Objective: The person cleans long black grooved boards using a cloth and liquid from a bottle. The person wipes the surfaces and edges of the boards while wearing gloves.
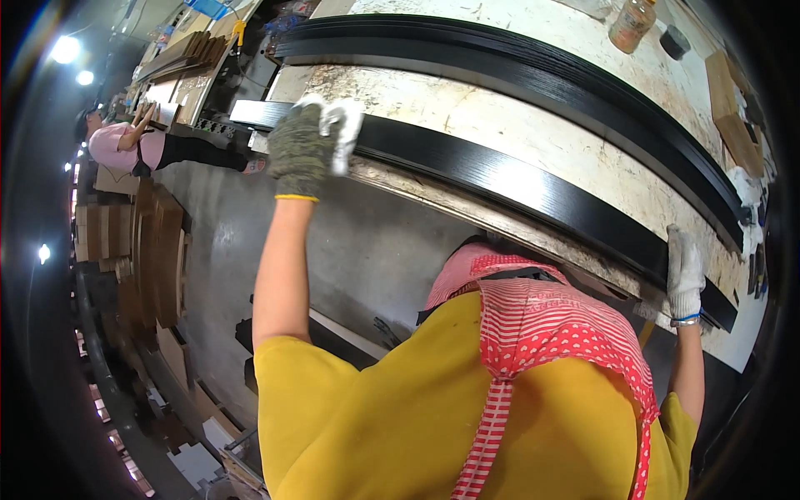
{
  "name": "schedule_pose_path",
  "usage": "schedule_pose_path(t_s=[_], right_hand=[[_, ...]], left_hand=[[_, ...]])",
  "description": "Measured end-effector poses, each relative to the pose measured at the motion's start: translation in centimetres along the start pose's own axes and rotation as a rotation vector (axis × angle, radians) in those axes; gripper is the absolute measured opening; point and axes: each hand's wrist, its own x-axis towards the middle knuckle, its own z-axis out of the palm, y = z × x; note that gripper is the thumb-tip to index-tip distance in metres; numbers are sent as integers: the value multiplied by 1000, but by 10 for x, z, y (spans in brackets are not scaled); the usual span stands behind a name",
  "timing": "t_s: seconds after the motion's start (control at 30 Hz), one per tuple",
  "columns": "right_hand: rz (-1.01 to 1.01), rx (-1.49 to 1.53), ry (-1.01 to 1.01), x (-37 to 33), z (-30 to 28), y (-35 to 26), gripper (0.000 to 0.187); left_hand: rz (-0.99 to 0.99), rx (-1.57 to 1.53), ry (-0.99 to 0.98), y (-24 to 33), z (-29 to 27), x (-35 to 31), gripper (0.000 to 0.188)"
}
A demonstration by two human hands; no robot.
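A long glossy black board (500, 179) lies along the near edge of the worktable. Toward its left end, my left hand (302, 152), in a dark mottled green glove with a yellow cuff, is closed on a white cloth (345, 137) against the board. The cloth hangs over the board's near side, and my fingertips are partly hidden by it. At the right end my right hand (686, 271), in a white knit glove, holds the board with its fingers laid across the top. The thumb's position is hard to make out.
Behind it lies a stack of black strips (500, 62) on the stained white tabletop (417, 104). An orange-labelled bottle (632, 27), a dark round object (674, 42) and a wooden piece (732, 112) sit far right. Another person (125, 146) works at a left bench; brown boards (157, 250) are stacked nearby.
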Motion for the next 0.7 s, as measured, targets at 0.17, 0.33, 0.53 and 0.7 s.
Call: schedule_pose_path(t_s=[0.17,0.33,0.53,0.7], right_hand=[[19,18,-35,5,2,-1,30],[142,-59,-141,-4,4,12,34],[-55,-115,50,-8,18,29,29],[-6,-70,15,-8,6,13,28]], left_hand=[[129,160,-134,12,15,-8,32],[258,57,-178,73,-3,-22,25],[812,-480,-110,176,-42,-69,34],[669,-586,400,142,-58,-47,30]])
